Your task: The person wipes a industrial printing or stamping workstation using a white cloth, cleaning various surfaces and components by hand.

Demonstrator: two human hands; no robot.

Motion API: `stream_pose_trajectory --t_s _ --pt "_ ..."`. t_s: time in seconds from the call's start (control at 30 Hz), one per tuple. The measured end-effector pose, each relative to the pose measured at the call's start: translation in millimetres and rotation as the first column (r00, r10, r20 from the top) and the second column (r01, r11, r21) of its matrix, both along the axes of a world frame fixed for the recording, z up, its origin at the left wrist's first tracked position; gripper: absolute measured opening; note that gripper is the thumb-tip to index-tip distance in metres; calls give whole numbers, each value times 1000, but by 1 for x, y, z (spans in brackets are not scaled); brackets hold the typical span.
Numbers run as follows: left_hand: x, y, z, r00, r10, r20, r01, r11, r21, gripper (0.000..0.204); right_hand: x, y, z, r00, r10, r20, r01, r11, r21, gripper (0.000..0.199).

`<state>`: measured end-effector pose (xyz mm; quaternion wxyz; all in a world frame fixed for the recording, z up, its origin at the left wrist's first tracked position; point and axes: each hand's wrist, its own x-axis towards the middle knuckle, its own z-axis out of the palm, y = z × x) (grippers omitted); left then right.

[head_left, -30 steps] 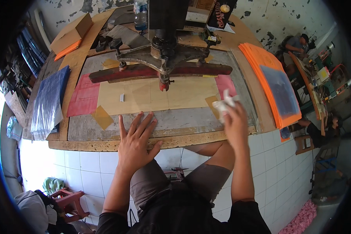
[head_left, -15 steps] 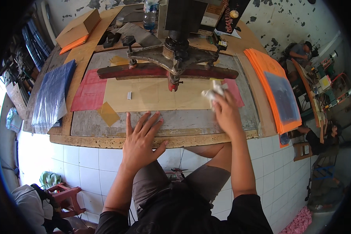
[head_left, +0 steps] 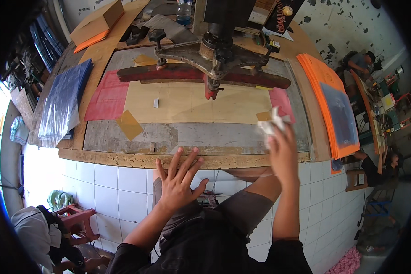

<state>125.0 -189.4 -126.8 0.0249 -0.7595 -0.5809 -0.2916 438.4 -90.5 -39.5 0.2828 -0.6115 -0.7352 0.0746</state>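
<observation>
A crumpled white rag (head_left: pixel 267 125) is pinched in the fingers of my right hand (head_left: pixel 284 155), over the right front part of the grey metal plate (head_left: pixel 205 134). My left hand (head_left: pixel 180 182) is open with its fingers spread, the fingertips over the worn wooden front edge (head_left: pixel 114 158). On the plate lies a long cream sheet (head_left: pixel 169 109), with a pink sheet (head_left: pixel 106 98) at its left end and another pink piece (head_left: pixel 281 100) at its right. A brown tape square (head_left: pixel 130 125) sticks at the front left corner. Near it on the cream sheet rests a small pale strip (head_left: pixel 156 102).
A press head with a long red-sided bar (head_left: pixel 169 73) hangs over the sheet's far edge. Plastic-covered dark blue sheets (head_left: pixel 64 100) lie left, an orange stack (head_left: pixel 324 100) right. A water bottle (head_left: pixel 183 11) stands behind. People sit at the far right; a red stool (head_left: pixel 77 223) stands lower left.
My right hand has moved right and nearer to me with the rag, off the cream sheet's right part. My left hand has drawn back from the plate to the front edge. The view has shifted slightly.
</observation>
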Motion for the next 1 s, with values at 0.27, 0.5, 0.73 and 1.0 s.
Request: stream_pose_trajectory --t_s 0.27,0.5,0.73,1.0 --pt "1 3 -11 999 41 -1 -41 993 113 63 -29 55 0 939 343 -20 -344 939 -10 42" --pt "1 6 -18 999 46 -5 -45 987 156 59 -44 44 -3 946 291 141 -310 941 139 38" --pt "2 7 -18 999 39 -1 -38 985 171 59 -28 79 4 943 321 82 -324 946 26 41" --pt "1 7 -20 999 35 6 -35 986 164 60 -73 62 -4 822 556 121 -569 800 188 34"
